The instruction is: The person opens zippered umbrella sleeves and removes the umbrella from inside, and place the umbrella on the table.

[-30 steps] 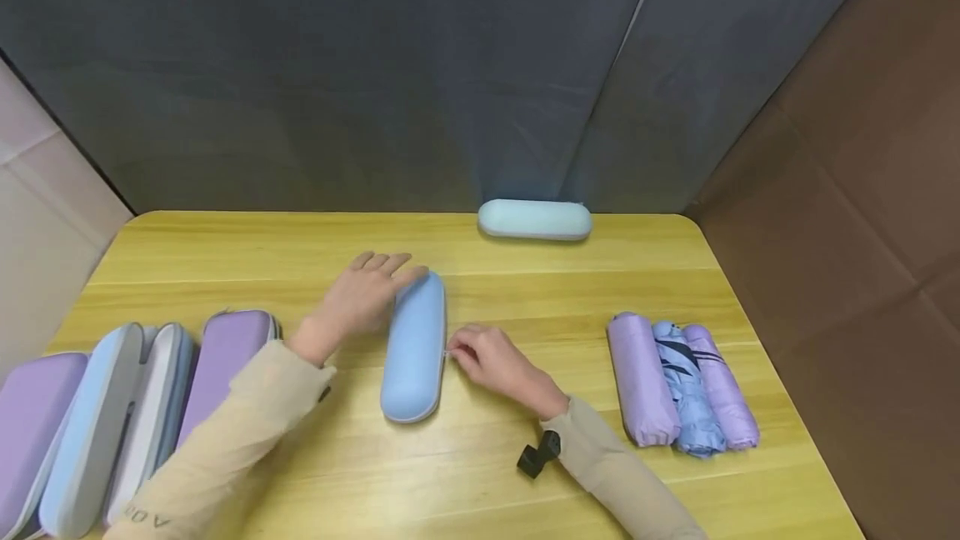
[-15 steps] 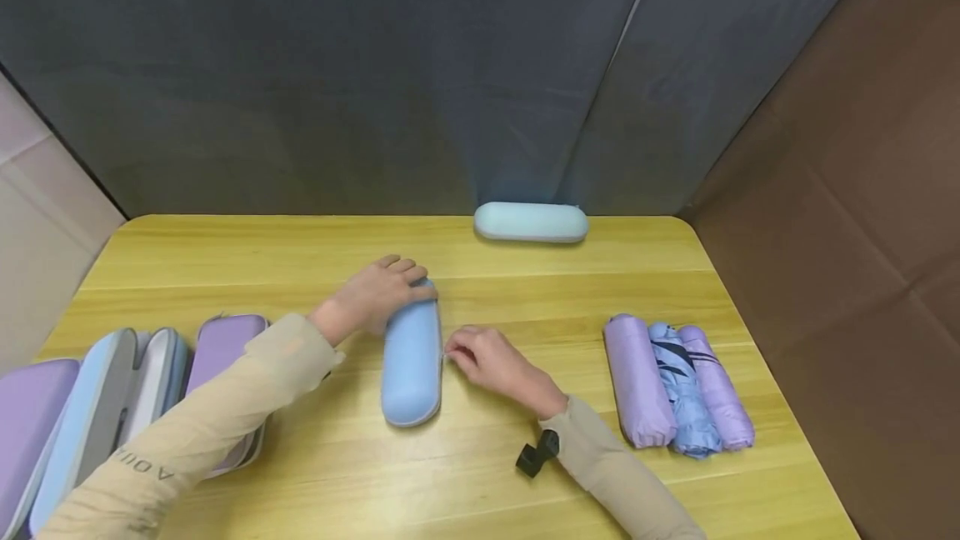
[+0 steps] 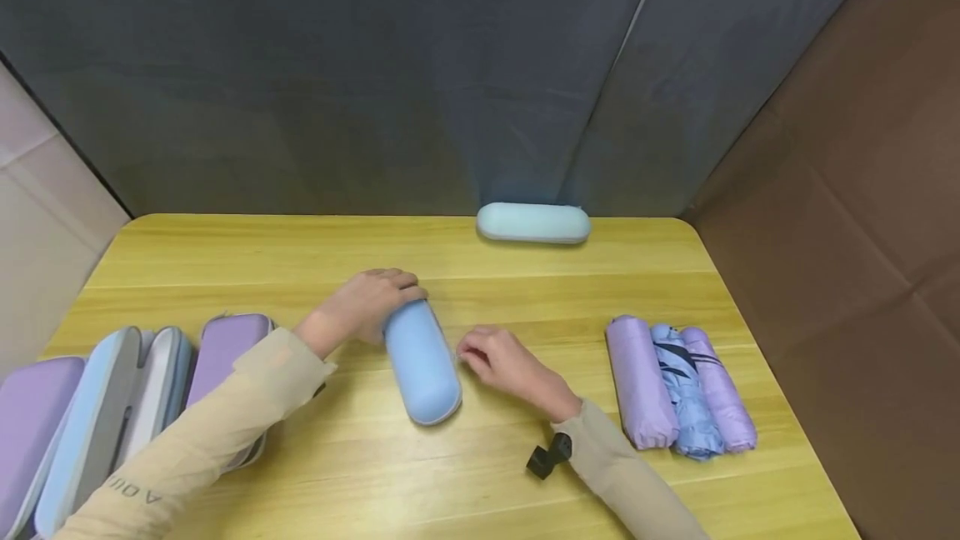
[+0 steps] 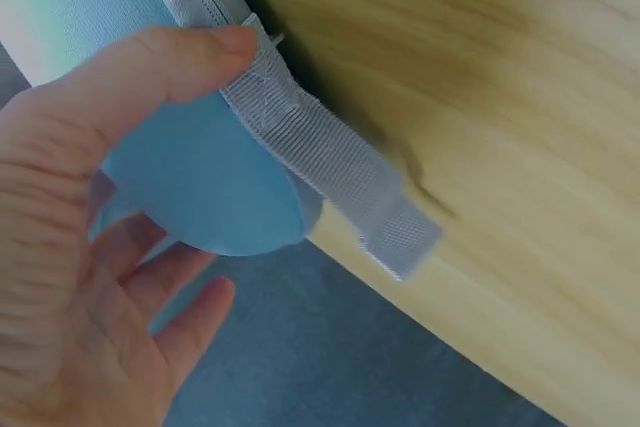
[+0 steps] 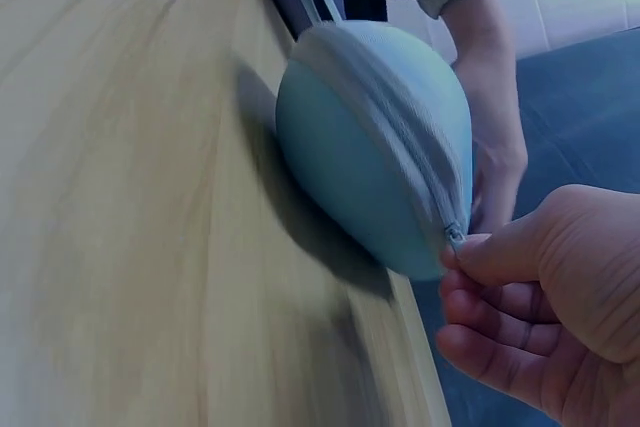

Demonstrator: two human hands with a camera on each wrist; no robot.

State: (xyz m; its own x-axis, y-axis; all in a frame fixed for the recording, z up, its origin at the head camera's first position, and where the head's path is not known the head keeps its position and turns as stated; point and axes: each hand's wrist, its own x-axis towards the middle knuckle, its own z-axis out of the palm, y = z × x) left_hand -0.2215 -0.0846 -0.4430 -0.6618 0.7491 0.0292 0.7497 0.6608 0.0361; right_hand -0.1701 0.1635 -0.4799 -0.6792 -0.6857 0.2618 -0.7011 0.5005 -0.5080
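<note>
A light-blue zip case (image 3: 424,367) lies near the middle of the table, its near end angled to the right. My left hand (image 3: 369,305) grips its far end; in the left wrist view the thumb lies over the grey webbing strap (image 4: 330,162), and the other fingers reach round the opposite side. On the case's right side, my right hand (image 3: 512,367) pinches the small zipper pull (image 5: 455,235) between thumb and forefinger. The grey zipper band (image 5: 395,127) looks closed along the part that shows in the right wrist view.
Purple, blue and grey cases stand at the left, including a purple case (image 3: 228,348) partly behind the left sleeve. A pale mint case (image 3: 534,223) lies by the back edge. At right lie a purple folded umbrella (image 3: 641,382), a blue one (image 3: 686,394) and another purple one (image 3: 720,390).
The blue case has turned, its near end swinging right. My left hand has closed round the far end and come slightly nearer. My right hand has shifted a little right.
</note>
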